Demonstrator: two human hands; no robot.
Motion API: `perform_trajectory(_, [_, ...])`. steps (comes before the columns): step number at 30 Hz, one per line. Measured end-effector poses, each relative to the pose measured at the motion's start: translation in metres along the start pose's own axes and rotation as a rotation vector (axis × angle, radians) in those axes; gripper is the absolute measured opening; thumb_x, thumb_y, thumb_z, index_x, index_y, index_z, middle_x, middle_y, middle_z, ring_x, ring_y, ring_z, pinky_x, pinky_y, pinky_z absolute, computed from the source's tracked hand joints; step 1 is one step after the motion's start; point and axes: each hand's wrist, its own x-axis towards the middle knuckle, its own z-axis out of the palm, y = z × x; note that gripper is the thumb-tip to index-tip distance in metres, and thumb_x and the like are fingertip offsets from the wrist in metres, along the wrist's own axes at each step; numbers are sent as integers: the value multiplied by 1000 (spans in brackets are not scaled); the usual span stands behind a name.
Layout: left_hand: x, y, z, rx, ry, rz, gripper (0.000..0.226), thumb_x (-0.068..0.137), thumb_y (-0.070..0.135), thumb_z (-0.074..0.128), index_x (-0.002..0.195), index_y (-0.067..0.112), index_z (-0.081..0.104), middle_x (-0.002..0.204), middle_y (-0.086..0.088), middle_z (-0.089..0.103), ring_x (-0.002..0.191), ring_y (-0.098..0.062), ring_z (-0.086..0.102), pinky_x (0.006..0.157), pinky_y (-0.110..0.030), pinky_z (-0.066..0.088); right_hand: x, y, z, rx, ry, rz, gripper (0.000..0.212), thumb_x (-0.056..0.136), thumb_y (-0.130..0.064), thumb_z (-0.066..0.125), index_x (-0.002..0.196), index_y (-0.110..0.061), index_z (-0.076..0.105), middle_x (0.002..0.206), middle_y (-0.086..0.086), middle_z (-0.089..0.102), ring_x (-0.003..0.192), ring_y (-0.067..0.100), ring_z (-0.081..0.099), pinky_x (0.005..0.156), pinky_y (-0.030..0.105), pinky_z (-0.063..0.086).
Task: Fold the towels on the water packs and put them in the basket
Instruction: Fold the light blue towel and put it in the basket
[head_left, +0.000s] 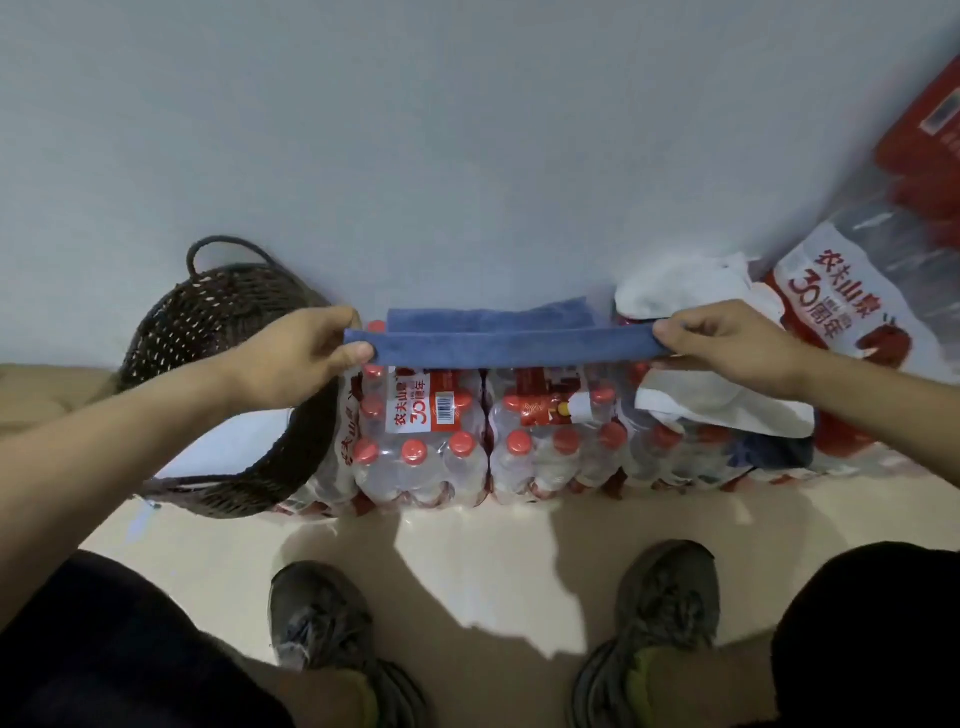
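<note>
1. My left hand (296, 358) pinches one end of the blue towel (511, 340), thumb on the near side and fingers curled over the top; my right hand (727, 345) pinches the other end the same way.
2. The towel is stretched between my hands above the water packs (431, 441), its near edge lifted and doubled over into a long band, while the far part lies flat on the packs by the wall. I judge this to be a fold in progress, not a finished one.
3. The basket (234, 332) sits on the floor just left of the packs, touching them. Something pale shows low inside it behind my left forearm; I cannot tell whether that is a folded towel or something else.
4. A white towel (691, 291) lies crumpled on the packs under and beyond my right hand, unfolded as far as I can see. A dark blue cloth (774, 449) shows at the right end of the packs, below it; whether it is another towel I cannot tell.
5. So the job looks early to middling: the blue towel needs its folds finished and a move left into the basket, then the white one needs the whole routine.
</note>
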Motion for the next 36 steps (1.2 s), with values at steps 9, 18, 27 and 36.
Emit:
perform_trajectory(9, [-21, -12, 48, -35, -475, -181, 28, 95, 24, 60, 75, 7, 50, 68, 0, 44, 62, -12, 41, 62, -28, 39, -26, 34, 15, -208, -371, 284, 35, 91, -27, 64, 62, -11, 73, 58, -3, 62, 50, 3, 49, 53, 14, 40])
perform_trajectory(18, [2, -22, 51, -153, -556, -390, 25, 99, 31, 53, 89, 9, 57, 76, 1, 72, 69, -14, 71, 67, -31, 57, 1, 40, 0, -18, -621, 537, 13, 89, -6, 66, 94, 0, 76, 96, 15, 75, 87, 21, 74, 68, 20, 57])
perform_trajectory(27, [63, -46, 35, -85, -284, -440, 22, 97, 26, 58, 81, 11, 62, 68, -5, 73, 67, -25, 72, 67, -39, 58, 54, 26, -9, -169, -288, 315, 17, 98, -17, 57, 90, -3, 62, 62, 4, 57, 51, 13, 51, 48, 22, 44])
perform_trajectory(36, [90, -66, 59, -151, -86, -617, 9, 93, 9, 62, 88, 2, 65, 60, -10, 71, 53, -22, 70, 49, -29, 57, 120, 49, 30, -207, 81, 312, 25, 98, -19, 57, 76, -7, 56, 73, 9, 50, 66, 18, 47, 59, 27, 40])
